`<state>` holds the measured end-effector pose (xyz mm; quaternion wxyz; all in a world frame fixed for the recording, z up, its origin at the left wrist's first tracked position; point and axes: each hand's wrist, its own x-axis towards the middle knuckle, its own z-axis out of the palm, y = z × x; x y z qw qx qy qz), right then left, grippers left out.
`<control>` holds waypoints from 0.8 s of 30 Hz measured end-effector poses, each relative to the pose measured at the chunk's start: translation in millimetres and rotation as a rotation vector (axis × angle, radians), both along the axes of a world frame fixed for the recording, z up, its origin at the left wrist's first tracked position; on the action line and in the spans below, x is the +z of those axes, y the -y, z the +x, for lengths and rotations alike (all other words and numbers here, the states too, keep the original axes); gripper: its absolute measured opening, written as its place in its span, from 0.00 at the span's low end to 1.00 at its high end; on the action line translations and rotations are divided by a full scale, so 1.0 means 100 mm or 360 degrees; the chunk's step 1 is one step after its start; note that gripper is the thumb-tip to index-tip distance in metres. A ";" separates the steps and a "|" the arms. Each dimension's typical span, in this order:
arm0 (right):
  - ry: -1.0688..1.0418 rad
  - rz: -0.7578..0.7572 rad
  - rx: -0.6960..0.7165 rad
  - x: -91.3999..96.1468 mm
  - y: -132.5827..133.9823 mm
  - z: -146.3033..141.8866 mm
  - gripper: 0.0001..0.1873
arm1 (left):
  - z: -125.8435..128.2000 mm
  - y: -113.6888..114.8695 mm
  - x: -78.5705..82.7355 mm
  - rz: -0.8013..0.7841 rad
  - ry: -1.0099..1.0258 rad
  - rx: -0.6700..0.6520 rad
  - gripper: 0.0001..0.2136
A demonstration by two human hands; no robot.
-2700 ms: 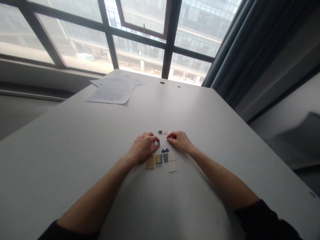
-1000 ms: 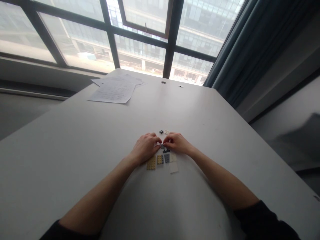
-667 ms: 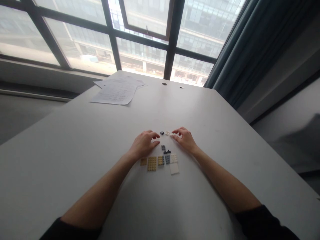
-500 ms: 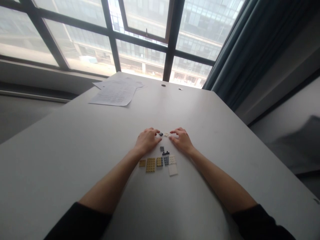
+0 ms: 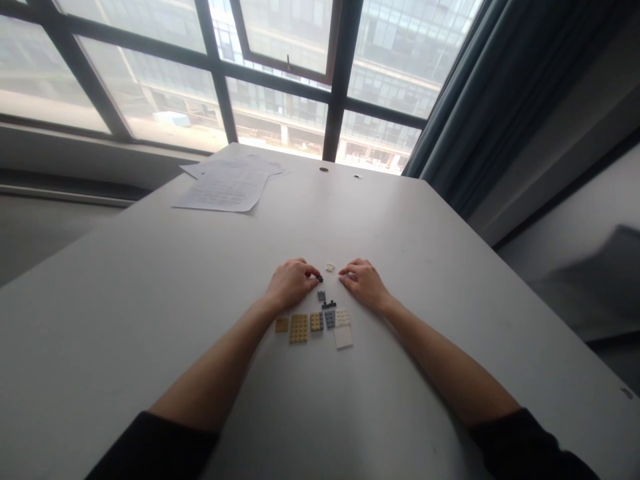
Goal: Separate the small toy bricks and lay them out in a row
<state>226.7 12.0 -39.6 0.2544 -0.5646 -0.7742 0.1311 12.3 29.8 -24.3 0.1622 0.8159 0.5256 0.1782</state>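
Note:
My left hand (image 5: 293, 285) pinches a small dark brick (image 5: 320, 279) between thumb and forefinger, low over the white table. My right hand (image 5: 365, 283) rests across from it, its curled fingertips slightly apart with nothing visible between them. Between the hands, a little farther away, lies a small white piece (image 5: 330, 267), touched by neither. Closer to me are a grey brick (image 5: 321, 295) and a black bar-shaped piece (image 5: 329, 305). Below them sit a small tan plate (image 5: 281, 325), a larger tan studded plate (image 5: 299, 329), a tan-and-grey brick (image 5: 317, 322), a grey plate (image 5: 330, 319), a white studded plate (image 5: 343, 317) and a smooth white tile (image 5: 343, 337).
Printed papers (image 5: 225, 185) lie at the far left of the white table (image 5: 150, 287). Two small round holes are near its far edge. Windows (image 5: 280, 113) stand behind it, with a dark blue curtain (image 5: 450, 127) at the right.
My left hand has closed on the dark brick and moved it slightly toward me, away from the white piece. My right fingertips have drawn back from the white piece and closer together.

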 end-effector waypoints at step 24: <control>-0.0094 0.0006 0.0242 0.03 0.22 0.04 0.05 | -0.48 0.13 0.01 0.0055 0.0314 -0.0030 0.14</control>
